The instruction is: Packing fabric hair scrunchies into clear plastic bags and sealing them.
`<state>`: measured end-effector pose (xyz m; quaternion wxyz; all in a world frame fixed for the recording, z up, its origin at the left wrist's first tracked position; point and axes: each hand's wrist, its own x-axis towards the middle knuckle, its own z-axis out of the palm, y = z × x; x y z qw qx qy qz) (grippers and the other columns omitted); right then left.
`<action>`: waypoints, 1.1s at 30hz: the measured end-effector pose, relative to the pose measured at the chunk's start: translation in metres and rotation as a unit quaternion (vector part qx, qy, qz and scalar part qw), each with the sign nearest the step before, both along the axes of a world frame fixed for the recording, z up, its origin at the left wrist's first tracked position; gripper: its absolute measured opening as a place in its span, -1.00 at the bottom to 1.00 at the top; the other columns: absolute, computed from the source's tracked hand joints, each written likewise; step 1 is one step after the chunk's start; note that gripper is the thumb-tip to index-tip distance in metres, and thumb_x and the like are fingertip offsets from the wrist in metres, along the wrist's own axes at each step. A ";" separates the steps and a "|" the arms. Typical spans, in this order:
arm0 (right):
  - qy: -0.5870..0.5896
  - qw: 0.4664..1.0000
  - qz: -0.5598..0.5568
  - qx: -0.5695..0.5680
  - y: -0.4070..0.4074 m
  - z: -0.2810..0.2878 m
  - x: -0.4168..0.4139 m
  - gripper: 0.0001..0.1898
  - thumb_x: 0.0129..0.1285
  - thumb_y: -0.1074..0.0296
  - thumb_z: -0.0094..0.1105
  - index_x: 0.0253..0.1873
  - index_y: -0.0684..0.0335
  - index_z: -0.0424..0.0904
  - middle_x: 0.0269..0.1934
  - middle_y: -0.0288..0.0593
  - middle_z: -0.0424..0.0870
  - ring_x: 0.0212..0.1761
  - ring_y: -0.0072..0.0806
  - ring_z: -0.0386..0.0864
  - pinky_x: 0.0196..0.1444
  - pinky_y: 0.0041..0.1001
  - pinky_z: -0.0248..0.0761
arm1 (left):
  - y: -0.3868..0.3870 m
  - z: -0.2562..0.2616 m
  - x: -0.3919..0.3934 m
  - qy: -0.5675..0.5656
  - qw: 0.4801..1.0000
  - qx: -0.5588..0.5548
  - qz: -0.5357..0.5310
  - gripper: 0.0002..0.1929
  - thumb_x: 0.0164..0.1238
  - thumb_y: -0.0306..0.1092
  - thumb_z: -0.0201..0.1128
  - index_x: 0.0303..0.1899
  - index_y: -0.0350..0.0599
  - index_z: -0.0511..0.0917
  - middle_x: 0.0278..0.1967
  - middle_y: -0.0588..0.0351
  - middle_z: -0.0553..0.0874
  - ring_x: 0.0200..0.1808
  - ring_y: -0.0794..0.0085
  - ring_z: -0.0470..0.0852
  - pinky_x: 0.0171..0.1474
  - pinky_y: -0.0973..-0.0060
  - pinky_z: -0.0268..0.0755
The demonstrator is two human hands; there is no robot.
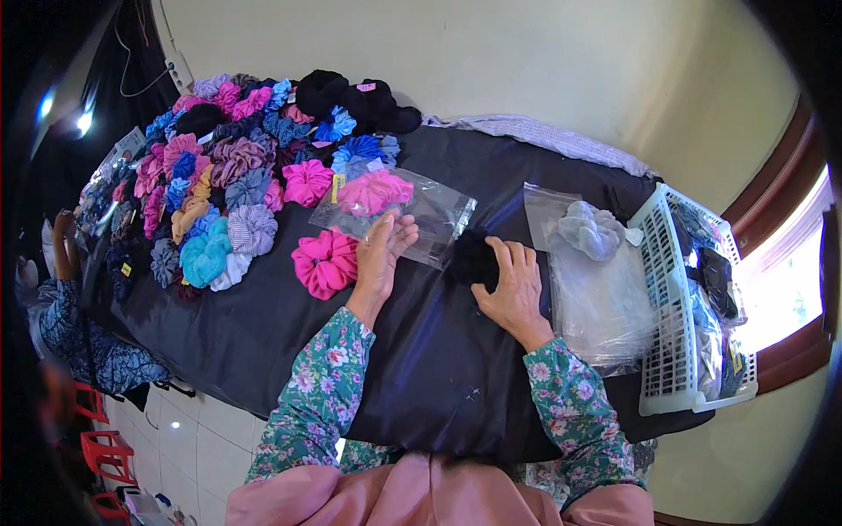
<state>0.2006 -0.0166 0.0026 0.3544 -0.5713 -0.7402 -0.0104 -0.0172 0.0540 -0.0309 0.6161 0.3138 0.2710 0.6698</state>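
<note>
My right hand (513,286) grips the right side of a black fluffy scrunchie (472,258) resting on the dark cloth, thumb and fingers curved around its edge. My left hand (387,253) is at the lower edge of a clear plastic bag (434,210), its palm turned partly up; whether the fingers pinch the film cannot be made out. A pink scrunchie (375,192) shows at the bag's left part, beside a yellow tag (338,188). Next to my left wrist lies another bright pink scrunchie (323,264), and a third pink one (308,183) sits farther back.
A large heap of mixed scrunchies (247,158) covers the table's left end. On the right, a grey scrunchie (590,230) lies on a stack of clear bags (595,309), beside a white plastic basket (668,329) of packed items. Another person's arm (64,253) is at far left.
</note>
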 end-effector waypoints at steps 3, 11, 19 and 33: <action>-0.060 0.998 0.003 -0.012 -0.005 0.003 0.001 -0.35 -0.13 0.20 0.39 0.18 0.15 0.52 0.05 -0.03 0.44 0.16 -0.10 0.33 0.14 -0.17 0.27 | 0.000 0.000 -0.003 0.010 1.000 0.003 -0.010 -0.66 0.47 -0.17 0.14 0.09 -0.19 0.47 -0.04 -0.04 0.65 -0.02 0.33 0.65 0.12 0.39 0.52; -0.065 0.997 0.026 0.044 -0.006 0.002 0.004 -0.43 0.00 -0.01 0.39 0.06 0.22 0.59 0.19 0.06 0.40 0.27 0.00 0.28 0.23 -0.09 0.21 | 0.000 0.002 -0.001 0.024 1.000 -0.007 -0.011 -0.61 0.47 -0.11 0.14 0.12 -0.22 0.46 -0.04 -0.04 0.66 -0.02 0.35 0.66 0.11 0.41 0.51; -0.022 0.997 0.075 -0.001 -0.002 -0.001 0.006 -0.48 -0.13 0.17 0.44 -0.01 0.23 0.57 0.12 0.03 0.46 0.15 -0.01 0.40 0.15 -0.15 0.35 | -0.002 0.003 0.000 0.051 0.999 -0.003 -0.008 -0.57 0.47 -0.07 0.13 0.12 -0.24 0.46 -0.02 -0.04 0.66 -0.02 0.36 0.66 0.09 0.43 0.51; 0.105 0.988 -0.001 0.112 -0.003 -0.004 0.007 -0.47 -0.12 0.35 0.46 0.04 0.27 0.55 0.10 0.14 0.46 0.12 0.03 0.44 0.15 -0.19 0.39 | -0.008 0.006 0.010 0.083 0.997 0.006 0.001 -0.61 0.50 -0.08 0.09 0.08 -0.24 0.51 -0.09 -0.01 0.69 -0.11 0.38 0.69 -0.03 0.48 0.56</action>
